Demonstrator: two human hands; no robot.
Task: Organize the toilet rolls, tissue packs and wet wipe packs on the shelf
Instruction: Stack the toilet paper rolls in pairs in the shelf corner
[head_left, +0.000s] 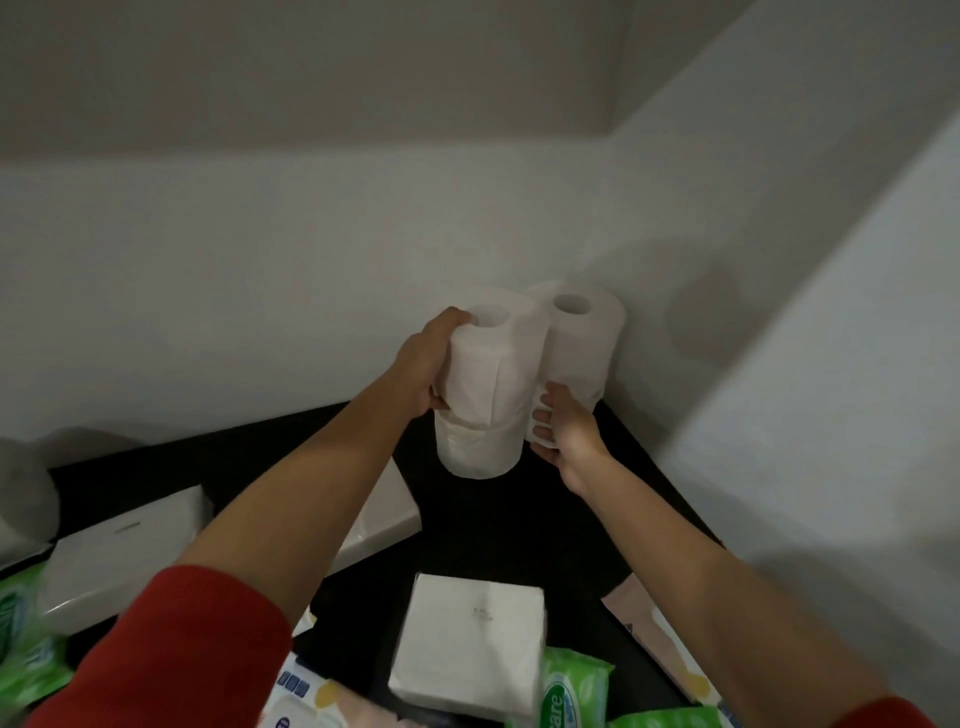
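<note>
White walls (311, 249) meet in a corner behind the black shelf (493, 530). Both bare forearms reach in from below, and a red sleeve (171, 654) shows on the left one. Flat white tissue packs lie on the shelf: centre tissue pack (467, 649) at the front, left tissue pack (124, 561), and a third tissue pack (384, 514) partly under the left arm. Toilet rolls stand upright in the back right corner as two stacks side by side. The front top roll (488, 358) sits slightly off-centre on the front bottom roll (478, 447). The rear top roll (582, 338) sits over the rear bottom roll (589, 397), which is mostly hidden. A green wet wipe pack (571, 691) lies at the front right and a blurred green pack (21, 639) at the far left. The left hand (423, 364) grips the front top roll from its left side, fingers curled round it and one digit up at the rim. The right hand (563, 426) is low between the stacks, fingers (543, 415) curled round the rear bottom roll
</note>
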